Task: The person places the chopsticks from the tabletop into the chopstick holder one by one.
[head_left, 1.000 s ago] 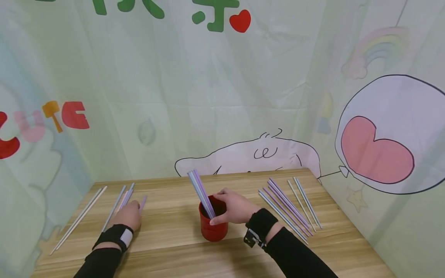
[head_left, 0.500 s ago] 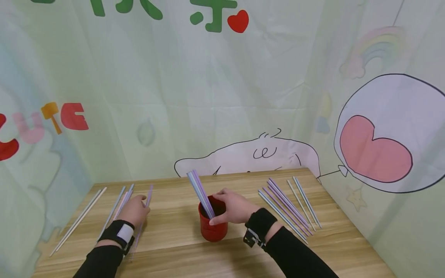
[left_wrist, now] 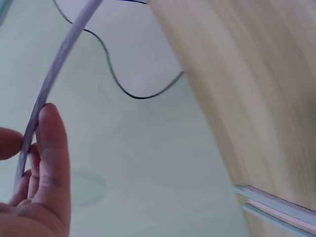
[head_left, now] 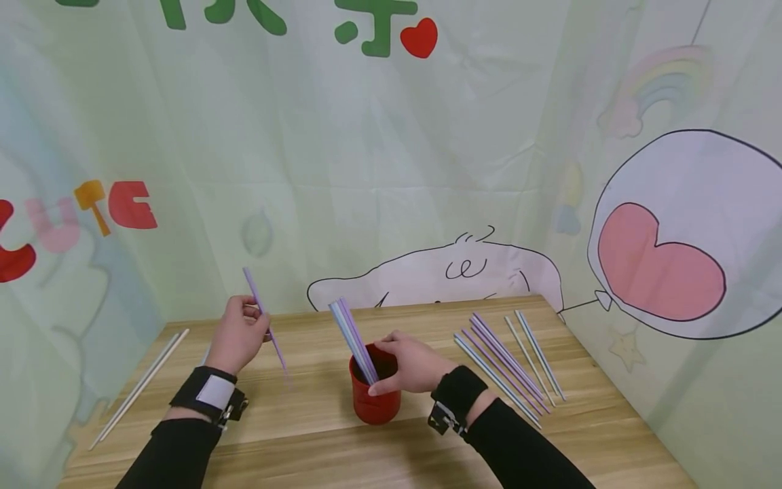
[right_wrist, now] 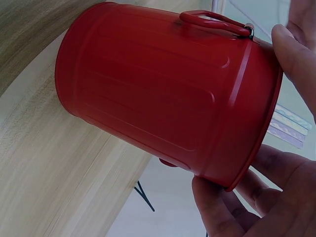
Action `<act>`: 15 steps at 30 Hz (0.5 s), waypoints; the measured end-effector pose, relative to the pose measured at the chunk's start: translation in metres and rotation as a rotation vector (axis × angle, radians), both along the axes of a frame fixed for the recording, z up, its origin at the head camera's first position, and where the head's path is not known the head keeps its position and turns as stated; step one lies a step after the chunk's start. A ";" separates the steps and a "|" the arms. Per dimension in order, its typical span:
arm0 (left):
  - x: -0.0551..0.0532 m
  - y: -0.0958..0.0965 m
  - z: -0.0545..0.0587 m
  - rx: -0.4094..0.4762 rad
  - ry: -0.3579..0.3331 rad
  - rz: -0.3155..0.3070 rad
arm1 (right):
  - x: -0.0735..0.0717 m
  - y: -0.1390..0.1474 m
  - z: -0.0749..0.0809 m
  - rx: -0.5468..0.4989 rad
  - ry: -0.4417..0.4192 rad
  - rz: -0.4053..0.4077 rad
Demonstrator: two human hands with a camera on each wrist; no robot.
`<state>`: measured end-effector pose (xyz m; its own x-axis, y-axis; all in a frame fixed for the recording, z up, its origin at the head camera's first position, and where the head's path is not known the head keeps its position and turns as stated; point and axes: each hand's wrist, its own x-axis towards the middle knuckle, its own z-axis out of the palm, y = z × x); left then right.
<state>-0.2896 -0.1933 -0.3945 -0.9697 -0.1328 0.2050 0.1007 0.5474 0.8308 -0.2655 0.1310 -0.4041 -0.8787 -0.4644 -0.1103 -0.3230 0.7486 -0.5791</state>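
Note:
In the head view my left hand (head_left: 235,336) is raised at the left of the table, pinching a thin purple straw (head_left: 254,288) between thumb and fingers. The straw leans, its upper end left and its lower end right; the left wrist view shows the thumb and fingertips pressed on the straw (left_wrist: 54,69). My right hand (head_left: 415,363) grips the rim of a small red bucket (head_left: 375,407) that stands upright mid-table. Blue and purple straws (head_left: 353,339) lean inside it. In the right wrist view the bucket's wall (right_wrist: 148,79) and a side handle (right_wrist: 212,22) show.
Two pale straws (head_left: 140,387) lie at the table's left. Several blue and pink straws (left_wrist: 276,207) lie behind my left hand, mostly hidden in the head view. Purple, blue and white straws (head_left: 504,367) lie at the right. A printed curtain (head_left: 379,170) hangs behind the wooden table (head_left: 305,441).
My left hand has picked the purple straw up off the table, lifting it up and tilting its upper end leftward. My right hand and the bucket have stayed put.

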 end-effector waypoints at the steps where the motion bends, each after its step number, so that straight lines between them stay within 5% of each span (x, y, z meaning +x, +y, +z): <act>1: 0.001 0.003 0.005 0.016 0.016 0.004 | 0.000 0.000 0.000 0.000 0.000 0.000; 9: 0.010 0.025 0.036 0.067 0.148 0.002 | 0.001 0.000 0.002 0.001 -0.007 0.004; 15: 0.015 0.045 0.048 0.103 0.195 -0.031 | 0.002 0.000 0.003 -0.002 -0.005 0.009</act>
